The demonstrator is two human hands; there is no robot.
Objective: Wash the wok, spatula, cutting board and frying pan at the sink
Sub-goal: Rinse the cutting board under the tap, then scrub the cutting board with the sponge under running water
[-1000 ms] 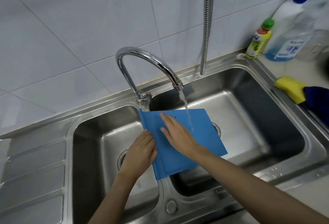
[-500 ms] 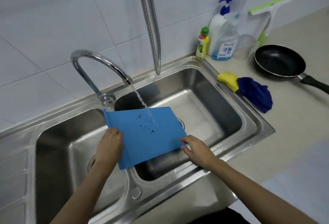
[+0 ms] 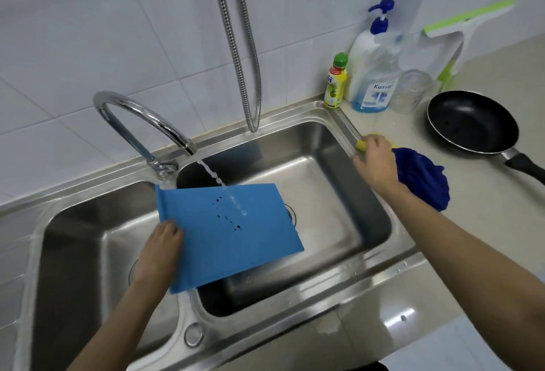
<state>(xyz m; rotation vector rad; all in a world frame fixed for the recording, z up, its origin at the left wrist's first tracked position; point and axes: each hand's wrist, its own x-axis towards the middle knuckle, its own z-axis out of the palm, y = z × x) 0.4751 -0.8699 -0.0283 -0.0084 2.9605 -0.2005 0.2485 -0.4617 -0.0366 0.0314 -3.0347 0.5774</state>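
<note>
A blue cutting board (image 3: 230, 232) is held tilted over the divider of the steel double sink (image 3: 374, 270), under the running faucet (image 3: 141, 123). Water lands on its upper face. My left hand (image 3: 160, 248) grips the board's left edge. My right hand (image 3: 374, 159) is on the counter at the sink's right rim, its fingers curled over a yellow sponge (image 3: 361, 143). A black frying pan (image 3: 472, 121) sits on the counter at the far right, its handle pointing right. The wok and spatula are out of view.
A blue cloth (image 3: 424, 182) lies beside the sponge. Against the wall stand a small yellow bottle (image 3: 336, 81), a pump soap bottle (image 3: 373, 61), a glass jar (image 3: 411, 92) and a green squeegee (image 3: 460, 25). A metal hose (image 3: 239, 46) hangs above the sink.
My right hand left the cutting board and moved right to the yellow sponge on the counter. My left hand alone holds the board under the water. The view swung right.
</note>
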